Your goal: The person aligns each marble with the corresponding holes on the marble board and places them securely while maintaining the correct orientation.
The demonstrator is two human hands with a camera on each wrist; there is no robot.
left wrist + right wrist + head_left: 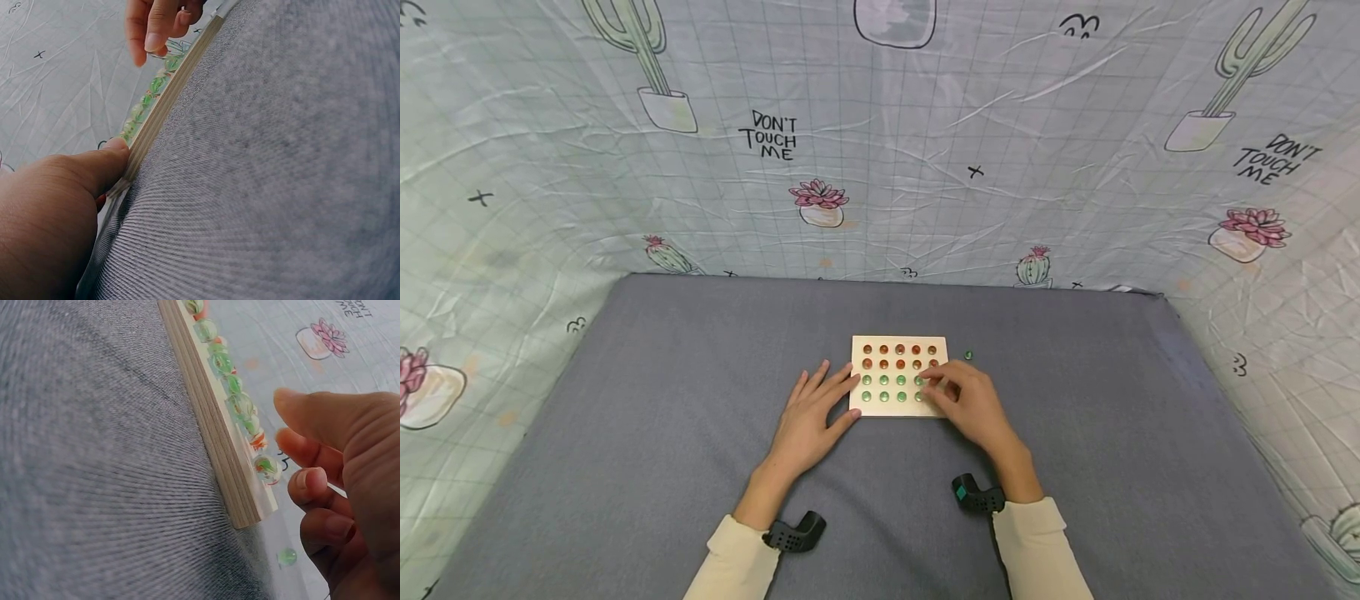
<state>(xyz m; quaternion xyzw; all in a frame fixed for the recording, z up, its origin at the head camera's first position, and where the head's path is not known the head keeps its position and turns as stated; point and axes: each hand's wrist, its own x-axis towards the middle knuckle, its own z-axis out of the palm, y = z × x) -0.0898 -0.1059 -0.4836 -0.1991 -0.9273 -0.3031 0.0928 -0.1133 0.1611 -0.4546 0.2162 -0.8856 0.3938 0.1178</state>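
A pale wooden board (887, 409) lies flat, with rows of glass marbles seated in it. Reddish-orange marbles (900, 364) fill the two far rows; green marbles (901, 380) sit in the two near rows. My left hand (808, 425) rests at the board's left edge, fingers spread, thumb at the near corner. Over the board's right part hovers my right hand (973, 404), fingers bent, thumb and forefinger apart above the green rows. Nothing shows between those fingers in the right wrist view, where a green-and-orange marble (267, 469) sits close by. The hand hides the board's near right corner.
One loose green marble (967, 355) lies on the grey cloth (700, 350) just right of the board's far corner. Behind the table hangs a pale printed curtain (895, 167) with cactus drawings. Each wrist wears a black camera mount (795, 533).
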